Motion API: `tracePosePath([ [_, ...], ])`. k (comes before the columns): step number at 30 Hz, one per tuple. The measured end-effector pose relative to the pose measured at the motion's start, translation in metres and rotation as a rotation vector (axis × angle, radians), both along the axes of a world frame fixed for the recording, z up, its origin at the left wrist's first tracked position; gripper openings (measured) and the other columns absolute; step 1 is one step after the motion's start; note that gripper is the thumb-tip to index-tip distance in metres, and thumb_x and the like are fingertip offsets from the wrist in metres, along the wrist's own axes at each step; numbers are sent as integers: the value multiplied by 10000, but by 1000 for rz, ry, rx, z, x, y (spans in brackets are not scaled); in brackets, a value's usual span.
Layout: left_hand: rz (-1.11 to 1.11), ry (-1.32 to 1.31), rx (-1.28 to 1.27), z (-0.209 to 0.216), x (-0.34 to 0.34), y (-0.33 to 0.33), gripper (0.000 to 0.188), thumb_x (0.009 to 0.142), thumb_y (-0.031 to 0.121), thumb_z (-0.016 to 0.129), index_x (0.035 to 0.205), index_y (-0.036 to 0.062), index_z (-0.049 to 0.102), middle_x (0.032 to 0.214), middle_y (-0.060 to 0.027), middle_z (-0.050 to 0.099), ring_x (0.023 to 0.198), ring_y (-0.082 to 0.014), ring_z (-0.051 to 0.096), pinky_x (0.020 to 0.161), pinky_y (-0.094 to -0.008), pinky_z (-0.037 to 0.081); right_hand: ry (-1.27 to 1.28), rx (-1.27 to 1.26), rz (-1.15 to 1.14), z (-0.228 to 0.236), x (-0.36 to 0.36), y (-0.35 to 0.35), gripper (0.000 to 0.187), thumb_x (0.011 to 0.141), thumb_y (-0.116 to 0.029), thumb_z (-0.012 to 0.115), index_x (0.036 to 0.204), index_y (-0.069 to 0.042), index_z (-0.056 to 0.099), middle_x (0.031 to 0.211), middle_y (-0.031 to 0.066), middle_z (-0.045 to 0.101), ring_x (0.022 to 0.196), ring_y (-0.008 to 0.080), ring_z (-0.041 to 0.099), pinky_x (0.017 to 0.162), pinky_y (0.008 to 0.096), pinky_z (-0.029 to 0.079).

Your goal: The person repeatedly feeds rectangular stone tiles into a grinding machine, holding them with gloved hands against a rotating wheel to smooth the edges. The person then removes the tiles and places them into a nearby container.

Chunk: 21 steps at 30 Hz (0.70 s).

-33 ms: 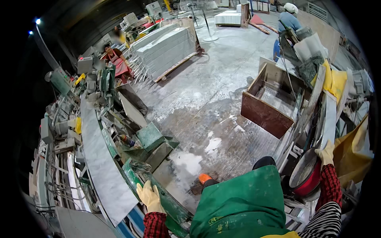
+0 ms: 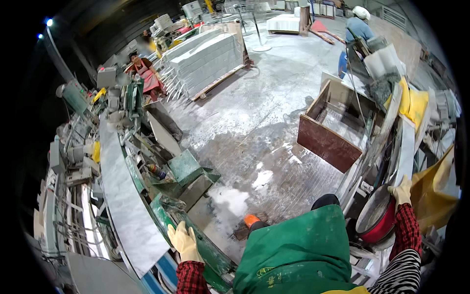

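Note:
My left hand (image 2: 184, 242), in a cream rubber glove, is open with its fingers spread. It lies at the edge of a green machine frame (image 2: 210, 255), beside a long pale marbled slab (image 2: 134, 223). On the right, my right hand (image 2: 402, 191) wears the same kind of glove. Its fingers look apart, at the far rim of a round red basin (image 2: 379, 230) and by the end of a white strip (image 2: 405, 152). Whether the fingers press on the rim or the strip is hard to see. A green apron (image 2: 298, 250) covers my front.
A brown open-topped wooden box (image 2: 328, 142) stands on the wet floor ahead to the right. Stacked white slabs (image 2: 205, 63) sit on a pallet farther off. One person in a red apron (image 2: 147, 78) is at far left, another in a white hat (image 2: 360, 29) at far right.
The view has shifted very slightly. Both my hands stay where they were.

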<state>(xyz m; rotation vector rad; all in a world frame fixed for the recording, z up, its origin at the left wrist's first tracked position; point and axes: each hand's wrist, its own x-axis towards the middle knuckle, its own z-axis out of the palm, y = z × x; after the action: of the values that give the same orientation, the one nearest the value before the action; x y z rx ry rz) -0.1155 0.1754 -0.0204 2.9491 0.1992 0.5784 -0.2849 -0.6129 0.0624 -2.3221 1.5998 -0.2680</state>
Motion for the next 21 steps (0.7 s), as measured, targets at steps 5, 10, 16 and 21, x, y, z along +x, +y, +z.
tracePosePath([
  [5,68,-57,-338,-21,14,2,387,866,146,697,1241,61,657,1401,-142,553,1329,-352,454,1108,-462,384,-339,308,16,-23,-26,-91,935,671,-37,704,1532,-64,339,1323,229,509,1085,363,597,853,437,542],
  [10,64,-151,-417,6,5,-11,314,972,113,580,1263,18,653,1387,-154,567,1316,-249,502,1115,-367,393,-814,748,-85,144,25,64,851,754,-207,643,1545,-108,346,1302,107,578,749,174,621,530,368,466],
  [16,-155,329,-1641,105,16,-164,403,1029,228,568,1377,25,561,1360,-153,595,1266,-260,564,1065,-348,459,-617,855,383,154,93,100,742,703,-128,722,1427,-130,558,970,9,649,769,82,502,628,311,400],
  [21,-469,623,-2221,138,-10,-221,781,1005,444,579,1568,39,220,1577,-178,330,1338,-311,474,1027,-397,515,-378,978,969,158,176,252,748,631,-65,778,1362,-93,619,1060,45,675,954,163,600,823,326,463],
])
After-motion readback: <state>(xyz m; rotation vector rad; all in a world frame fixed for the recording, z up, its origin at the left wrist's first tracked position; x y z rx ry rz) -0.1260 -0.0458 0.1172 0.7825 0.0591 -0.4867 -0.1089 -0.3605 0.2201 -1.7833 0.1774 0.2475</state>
